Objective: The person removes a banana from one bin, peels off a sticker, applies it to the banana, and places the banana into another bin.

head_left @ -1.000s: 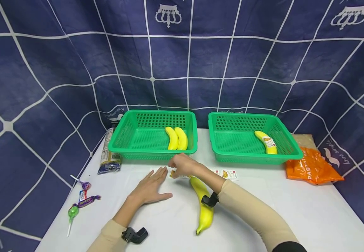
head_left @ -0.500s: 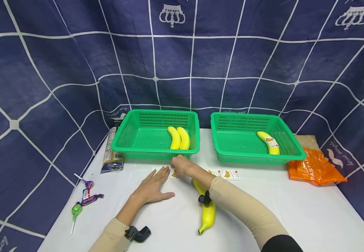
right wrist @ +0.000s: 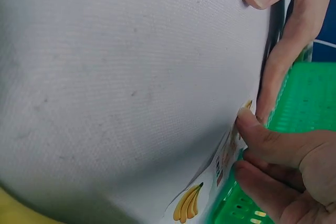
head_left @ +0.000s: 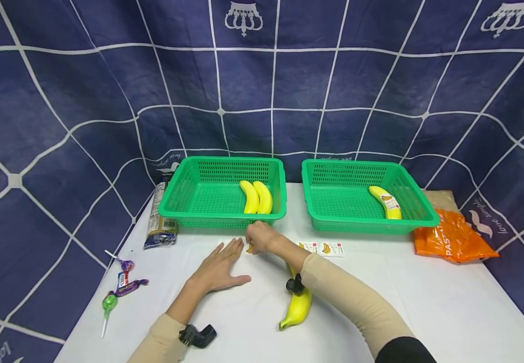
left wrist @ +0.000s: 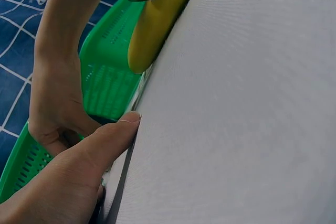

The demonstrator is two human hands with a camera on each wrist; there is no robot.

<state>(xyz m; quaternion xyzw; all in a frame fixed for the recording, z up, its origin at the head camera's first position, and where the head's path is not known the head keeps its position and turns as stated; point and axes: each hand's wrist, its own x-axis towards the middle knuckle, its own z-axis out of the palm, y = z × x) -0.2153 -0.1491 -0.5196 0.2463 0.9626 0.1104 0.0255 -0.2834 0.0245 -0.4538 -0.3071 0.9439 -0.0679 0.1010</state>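
Observation:
My left hand (head_left: 218,267) rests flat on the white table (head_left: 243,322) with fingers spread and thumb out to the side. Just right of its fingertips, my right hand (head_left: 264,238) bends down over a strip of banana stickers (head_left: 332,249), pinching its left end between thumb and curled fingers. The right wrist view shows the thumb (right wrist: 257,129) on the strip, beside a printed banana picture. A yellow banana (head_left: 299,306) lies under the right forearm, its upper part partly hidden.
Behind the hands stand a left green basket (head_left: 207,222) with two bananas (head_left: 256,196) and a right green basket (head_left: 357,227) with one stickered banana (head_left: 383,200). Lollipops and candy (head_left: 127,287) and a dark packet (head_left: 161,222) lie left; an orange pasta bag (head_left: 452,237) lies right.
My right hand's fingers have curled down more closely onto the sticker strip. The loose banana has turned slightly, its lower tip shifting left. My left hand stays in place.

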